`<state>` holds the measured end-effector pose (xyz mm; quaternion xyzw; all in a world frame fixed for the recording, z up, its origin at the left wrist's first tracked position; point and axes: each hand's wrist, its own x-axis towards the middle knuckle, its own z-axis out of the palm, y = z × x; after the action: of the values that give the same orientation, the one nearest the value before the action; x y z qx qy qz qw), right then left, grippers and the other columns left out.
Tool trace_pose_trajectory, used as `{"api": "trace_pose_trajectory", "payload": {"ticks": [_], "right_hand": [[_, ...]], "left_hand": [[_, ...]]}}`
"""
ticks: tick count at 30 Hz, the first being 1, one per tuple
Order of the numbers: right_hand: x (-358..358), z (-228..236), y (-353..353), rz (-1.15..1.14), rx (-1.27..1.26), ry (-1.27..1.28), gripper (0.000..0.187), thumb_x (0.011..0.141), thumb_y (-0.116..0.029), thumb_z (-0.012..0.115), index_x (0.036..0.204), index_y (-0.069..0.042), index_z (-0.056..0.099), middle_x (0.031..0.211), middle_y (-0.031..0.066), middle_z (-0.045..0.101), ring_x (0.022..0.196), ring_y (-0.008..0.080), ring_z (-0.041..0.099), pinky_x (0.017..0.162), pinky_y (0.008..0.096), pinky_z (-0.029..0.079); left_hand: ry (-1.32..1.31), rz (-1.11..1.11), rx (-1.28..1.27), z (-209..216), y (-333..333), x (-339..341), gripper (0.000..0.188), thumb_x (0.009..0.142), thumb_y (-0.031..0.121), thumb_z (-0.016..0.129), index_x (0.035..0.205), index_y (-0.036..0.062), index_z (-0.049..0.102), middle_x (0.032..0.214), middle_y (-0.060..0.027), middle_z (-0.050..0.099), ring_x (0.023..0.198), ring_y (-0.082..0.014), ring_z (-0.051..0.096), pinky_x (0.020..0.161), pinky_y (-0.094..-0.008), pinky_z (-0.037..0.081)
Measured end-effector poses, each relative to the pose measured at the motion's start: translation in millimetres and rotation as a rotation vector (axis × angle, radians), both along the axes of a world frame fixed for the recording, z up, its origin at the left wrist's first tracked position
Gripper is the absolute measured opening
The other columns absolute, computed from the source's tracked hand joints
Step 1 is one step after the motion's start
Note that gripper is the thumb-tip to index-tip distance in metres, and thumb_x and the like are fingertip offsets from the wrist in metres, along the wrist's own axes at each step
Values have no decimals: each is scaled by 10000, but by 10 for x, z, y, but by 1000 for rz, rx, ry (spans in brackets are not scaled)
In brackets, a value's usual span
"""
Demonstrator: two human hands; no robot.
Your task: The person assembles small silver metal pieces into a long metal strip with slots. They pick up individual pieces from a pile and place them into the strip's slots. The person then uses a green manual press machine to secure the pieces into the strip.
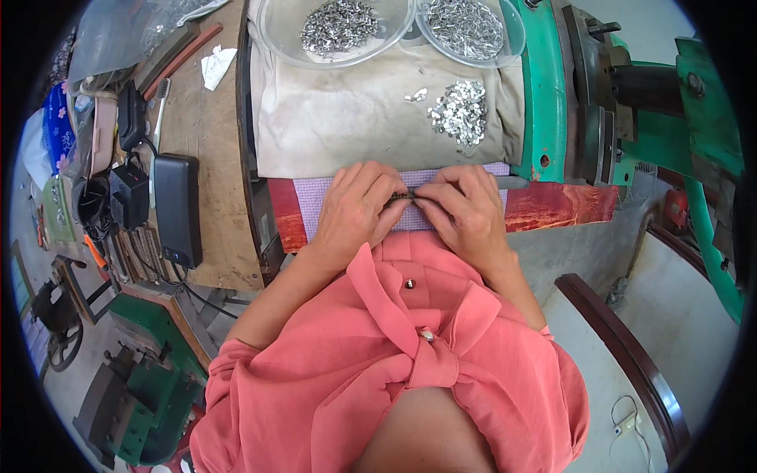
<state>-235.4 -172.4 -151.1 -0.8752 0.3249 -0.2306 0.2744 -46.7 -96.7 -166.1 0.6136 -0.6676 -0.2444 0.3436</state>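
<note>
While a small, dark, narrow, seemingly metal piece (400,195) is pinched in fingertips of the left hand (356,206) and right hand (467,206), it is judged light, stiff, best gripped at its ends.

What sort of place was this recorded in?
Probably a small metalworking workshop: a heavy green-painted metal machine stands at the right, a dark-green metal machine sits at lower left, and a round clear plastic tub holds many small silvery metal pieces.
</note>
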Motion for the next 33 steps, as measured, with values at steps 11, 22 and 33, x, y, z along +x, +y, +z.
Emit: {"api": "trace_pose_trajectory", "payload": {"ticks": [11,22,33], "right_hand": [[97,-25,-463,-106,-142,29,144,786,-112,780,921,-95,736,893,41,612,873,263,591,778,395,438],[264,16,-622,-62,-231,106,142,743,-101,781,858,-87,699,894,38,608,871,263,592,743,401,445],[233,-70,-530,-141,-261,77,135,731,-107,795,837,-103,712,915,5,621,861,241,583,760,381,441]], "left_hand": [[3,-5,26,18,27,16,227,781,83,768,968,68,639,1028,-73,634,930,-283,589,796,-380,428],[-8,-6,5,20,21,1,246,770,100,779,976,66,648,1024,-72,634,918,-279,595,785,-383,431],[-73,-74,-7,29,26,23,296,736,111,792,1003,54,677,1022,-61,631,954,-273,586,807,-396,436]]}}
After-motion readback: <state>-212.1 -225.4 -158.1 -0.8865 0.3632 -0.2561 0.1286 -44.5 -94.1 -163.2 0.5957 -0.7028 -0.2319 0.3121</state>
